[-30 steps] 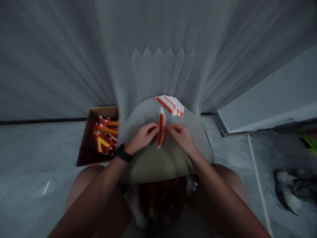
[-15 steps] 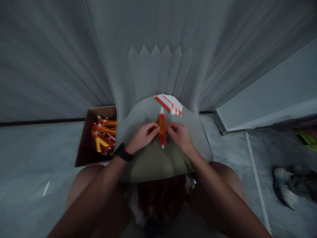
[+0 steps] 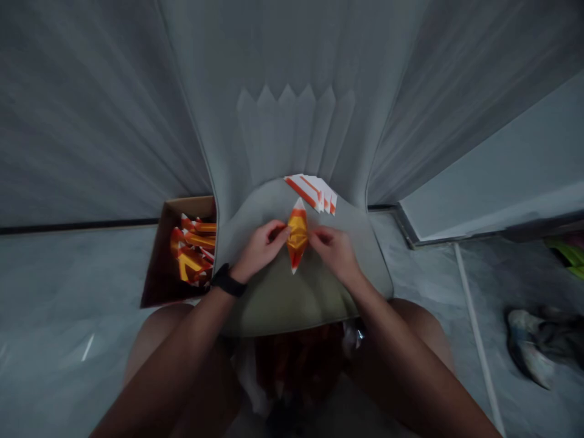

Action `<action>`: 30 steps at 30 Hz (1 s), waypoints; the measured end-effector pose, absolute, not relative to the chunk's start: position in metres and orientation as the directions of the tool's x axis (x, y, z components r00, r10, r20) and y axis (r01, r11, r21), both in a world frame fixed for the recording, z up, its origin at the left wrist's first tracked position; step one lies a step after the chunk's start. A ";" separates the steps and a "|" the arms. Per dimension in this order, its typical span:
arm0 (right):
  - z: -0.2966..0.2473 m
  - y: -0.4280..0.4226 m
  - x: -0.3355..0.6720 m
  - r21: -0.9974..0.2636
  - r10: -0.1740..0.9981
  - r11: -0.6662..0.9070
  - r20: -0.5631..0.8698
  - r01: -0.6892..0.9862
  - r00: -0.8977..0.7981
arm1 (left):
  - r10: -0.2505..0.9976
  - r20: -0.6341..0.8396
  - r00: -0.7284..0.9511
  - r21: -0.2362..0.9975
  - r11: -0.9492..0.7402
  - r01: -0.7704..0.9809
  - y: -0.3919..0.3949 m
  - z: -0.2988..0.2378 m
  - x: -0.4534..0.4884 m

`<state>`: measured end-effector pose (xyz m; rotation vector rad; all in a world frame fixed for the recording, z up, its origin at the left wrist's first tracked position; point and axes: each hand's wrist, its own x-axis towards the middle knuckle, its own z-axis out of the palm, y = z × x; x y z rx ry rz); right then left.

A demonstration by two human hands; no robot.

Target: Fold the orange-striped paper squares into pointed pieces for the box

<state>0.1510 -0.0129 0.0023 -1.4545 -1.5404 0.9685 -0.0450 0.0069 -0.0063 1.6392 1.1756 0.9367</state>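
i'm pinching the orange-and-yellow folded paper piece (image 3: 297, 236) from both sides, my left hand (image 3: 260, 250) and right hand (image 3: 334, 255) gripping its edges; a stack of striped paper cards (image 3: 311, 193) is lying just beyond my right hand, and a cardboard box (image 3: 189, 206) holding folded pieces (image 3: 192, 240) is sitting left of my left hand.

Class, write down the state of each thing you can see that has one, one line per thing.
Left hand: gripping the folded paper.
Right hand: gripping the folded paper.
Folded paper: folded, pointed at both ends.
Paper stack: flat, fanned, unfolded.
Box: open.
Folded pieces: heaped in the box.
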 end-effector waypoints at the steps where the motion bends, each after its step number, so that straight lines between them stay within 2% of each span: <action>1: 0.002 -0.014 0.150 -0.907 0.998 0.061 0.051 0.416 -0.036 | 0.969 0.084 0.232 0.942 -0.153 0.299 0.007 -0.007 -0.045; 6: -0.001 -0.016 0.147 -0.890 0.996 0.087 0.062 0.448 -0.070 | 0.971 0.145 0.189 0.931 -0.198 0.305 0.011 -0.009 -0.043; 13: -0.006 -0.013 0.145 -0.911 0.998 0.044 0.058 0.410 0.020 | 0.956 0.156 0.250 0.930 -0.227 0.288 0.009 -0.005 -0.038; 16: -0.004 -0.011 0.145 -0.934 0.999 0.030 0.037 0.356 0.013 | 0.964 0.131 0.232 0.948 -0.190 0.254 0.011 -0.004 -0.037; 22: 0.007 -0.009 0.144 -0.988 0.997 -0.073 -0.069 0.139 0.035 | 0.979 -0.005 0.202 0.998 -0.009 0.065 0.014 -0.001 -0.035; 30: 0.004 -0.009 0.138 -0.978 0.987 -0.157 -0.151 0.139 0.048 | 0.986 -0.042 0.160 0.998 0.033 0.059 0.016 -0.013 -0.034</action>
